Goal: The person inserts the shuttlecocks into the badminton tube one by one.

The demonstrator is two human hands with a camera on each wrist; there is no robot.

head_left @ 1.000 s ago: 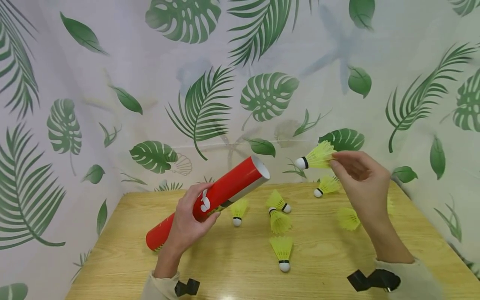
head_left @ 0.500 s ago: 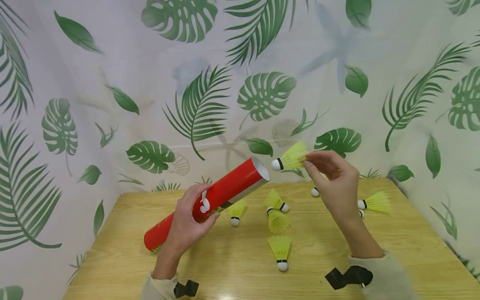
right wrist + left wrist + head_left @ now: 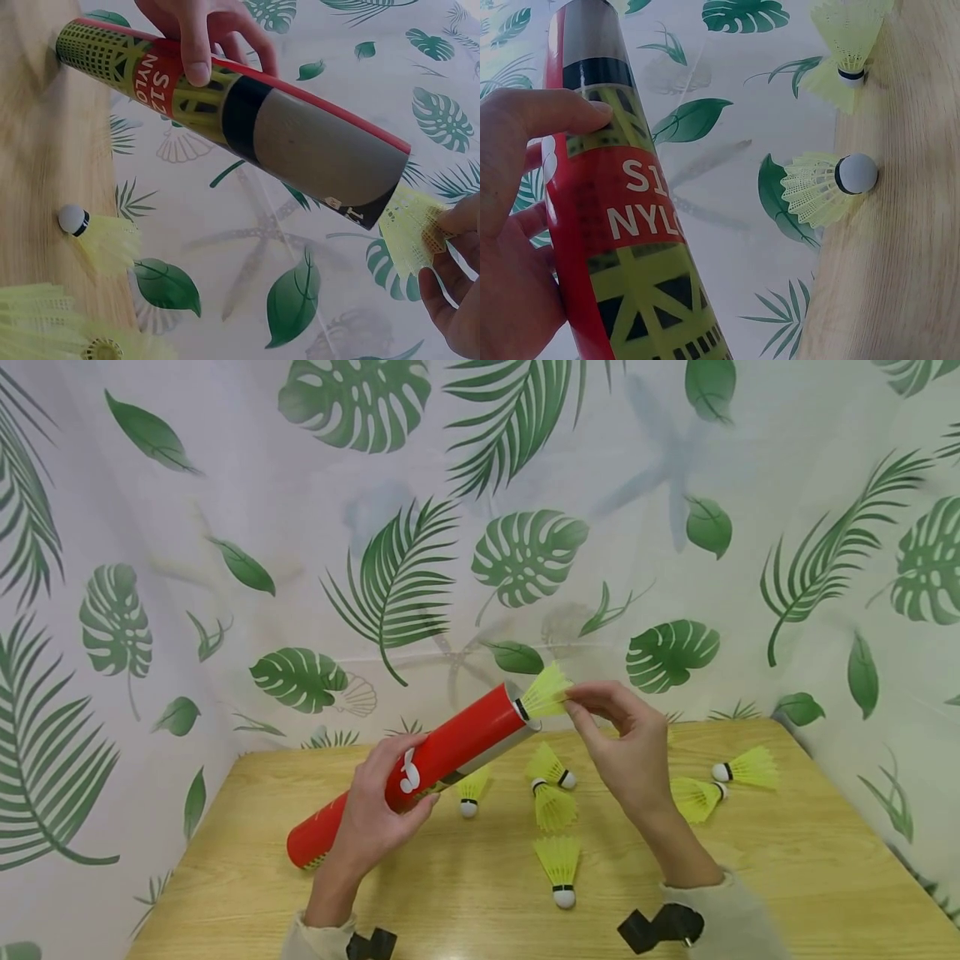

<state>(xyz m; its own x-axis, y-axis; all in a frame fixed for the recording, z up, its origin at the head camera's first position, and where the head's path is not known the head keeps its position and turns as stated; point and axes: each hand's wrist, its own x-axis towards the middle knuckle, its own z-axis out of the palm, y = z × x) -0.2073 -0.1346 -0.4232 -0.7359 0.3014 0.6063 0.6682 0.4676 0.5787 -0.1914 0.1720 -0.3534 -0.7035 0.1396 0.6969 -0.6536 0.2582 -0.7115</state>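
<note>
My left hand grips a red shuttlecock tube around its middle, tilted with the open mouth up to the right. Its lower end is down at the table on the left. My right hand pinches the skirt of a yellow shuttlecock by its edge. The cork end of that shuttlecock is inside the tube's mouth, mostly hidden by the rim. In the right wrist view the shuttlecock's skirt sticks out past the tube's end. The left wrist view shows the tube's printed side, with a thumb across it.
On the wooden table lie several loose yellow shuttlecocks. One is near the front middle, another is behind the tube, and one is at the right. A leaf-patterned cloth hangs behind the table.
My right hand has moved left and slightly down, bringing the shuttlecock from apart to the tube's mouth, cork end in. The left hand and tube have stayed nearly still.
</note>
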